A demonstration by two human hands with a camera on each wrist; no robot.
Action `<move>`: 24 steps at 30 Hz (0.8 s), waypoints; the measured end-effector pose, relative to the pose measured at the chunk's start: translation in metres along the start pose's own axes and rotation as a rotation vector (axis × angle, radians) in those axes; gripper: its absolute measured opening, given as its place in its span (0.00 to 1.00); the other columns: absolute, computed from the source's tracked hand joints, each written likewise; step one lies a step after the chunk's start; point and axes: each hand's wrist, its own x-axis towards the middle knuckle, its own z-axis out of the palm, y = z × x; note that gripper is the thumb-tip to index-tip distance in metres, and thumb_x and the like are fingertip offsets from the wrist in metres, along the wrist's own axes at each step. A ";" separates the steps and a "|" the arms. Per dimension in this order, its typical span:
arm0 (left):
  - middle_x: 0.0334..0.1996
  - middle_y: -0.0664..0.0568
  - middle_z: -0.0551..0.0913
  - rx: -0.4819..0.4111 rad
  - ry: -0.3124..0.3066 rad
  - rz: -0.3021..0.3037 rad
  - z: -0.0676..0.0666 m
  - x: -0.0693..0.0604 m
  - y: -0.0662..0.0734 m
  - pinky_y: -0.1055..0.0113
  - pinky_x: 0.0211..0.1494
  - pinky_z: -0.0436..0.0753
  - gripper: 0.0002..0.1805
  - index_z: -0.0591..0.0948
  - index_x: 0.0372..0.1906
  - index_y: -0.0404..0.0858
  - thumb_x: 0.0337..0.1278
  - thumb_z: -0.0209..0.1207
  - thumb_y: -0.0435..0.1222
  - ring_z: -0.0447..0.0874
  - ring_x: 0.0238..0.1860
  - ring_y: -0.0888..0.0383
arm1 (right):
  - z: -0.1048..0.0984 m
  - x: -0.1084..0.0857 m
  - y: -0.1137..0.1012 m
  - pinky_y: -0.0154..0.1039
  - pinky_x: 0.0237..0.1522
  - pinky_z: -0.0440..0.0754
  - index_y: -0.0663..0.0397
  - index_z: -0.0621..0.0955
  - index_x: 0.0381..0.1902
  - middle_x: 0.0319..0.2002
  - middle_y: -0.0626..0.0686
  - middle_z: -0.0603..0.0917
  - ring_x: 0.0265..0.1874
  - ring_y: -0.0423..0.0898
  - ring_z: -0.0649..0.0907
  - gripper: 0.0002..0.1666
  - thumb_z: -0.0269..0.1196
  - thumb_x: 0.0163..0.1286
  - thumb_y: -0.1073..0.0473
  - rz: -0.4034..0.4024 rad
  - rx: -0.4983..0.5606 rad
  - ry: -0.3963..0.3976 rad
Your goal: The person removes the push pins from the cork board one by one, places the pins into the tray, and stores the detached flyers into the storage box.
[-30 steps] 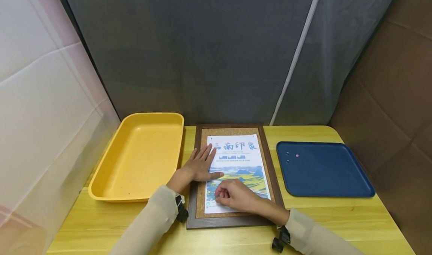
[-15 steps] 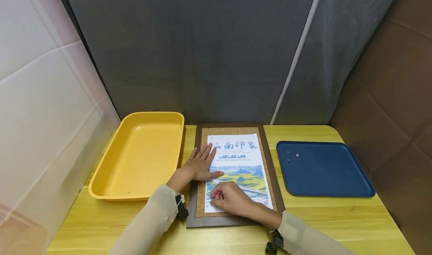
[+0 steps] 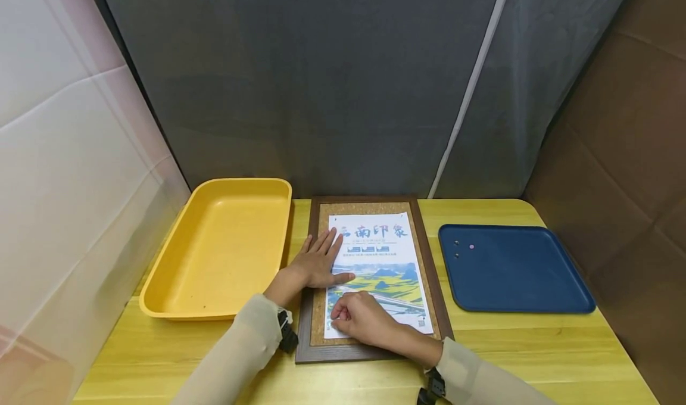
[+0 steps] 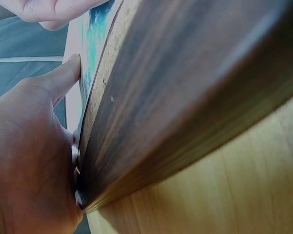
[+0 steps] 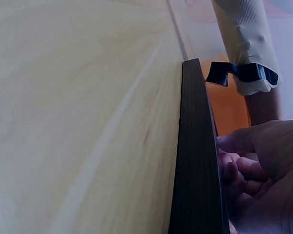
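Left hand (image 3: pixel 317 268) flat, fingers spread on landscape poster (image 3: pixel 375 274) over framed corkboard (image 3: pixel 370 208); right hand (image 3: pixel 367 318) curled near poster's lower-left corner, cannot tell if holding anything.

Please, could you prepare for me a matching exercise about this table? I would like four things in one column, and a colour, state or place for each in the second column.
Column one
1. paper
2. cork board
3. deep tray
4. flat tray

Column two
A. blue, with small round things on it
B. under the paper, with a brown frame
C. yellow, left of the cork board
D. white, with printing on it

Pairs: 1-D, 2-B, 3-C, 4-A
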 end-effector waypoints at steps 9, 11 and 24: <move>0.87 0.41 0.36 -0.005 0.001 0.006 -0.002 -0.001 0.000 0.39 0.85 0.40 0.58 0.43 0.87 0.37 0.71 0.48 0.70 0.34 0.87 0.43 | 0.004 0.002 -0.001 0.23 0.27 0.77 0.55 0.89 0.29 0.21 0.42 0.83 0.20 0.26 0.74 0.06 0.71 0.61 0.70 -0.004 -0.025 0.021; 0.87 0.41 0.36 -0.006 0.001 0.008 -0.003 -0.002 0.000 0.39 0.85 0.39 0.58 0.43 0.87 0.37 0.71 0.48 0.70 0.34 0.87 0.43 | 0.004 0.002 -0.002 0.23 0.27 0.77 0.55 0.89 0.28 0.21 0.42 0.83 0.19 0.26 0.74 0.06 0.71 0.60 0.71 -0.009 -0.028 0.031; 0.87 0.41 0.36 -0.017 0.001 0.007 -0.002 0.000 0.000 0.39 0.85 0.39 0.58 0.43 0.87 0.37 0.71 0.49 0.70 0.34 0.87 0.43 | 0.004 0.002 -0.004 0.24 0.29 0.76 0.53 0.88 0.27 0.19 0.40 0.80 0.20 0.27 0.73 0.07 0.70 0.60 0.69 -0.002 -0.050 0.026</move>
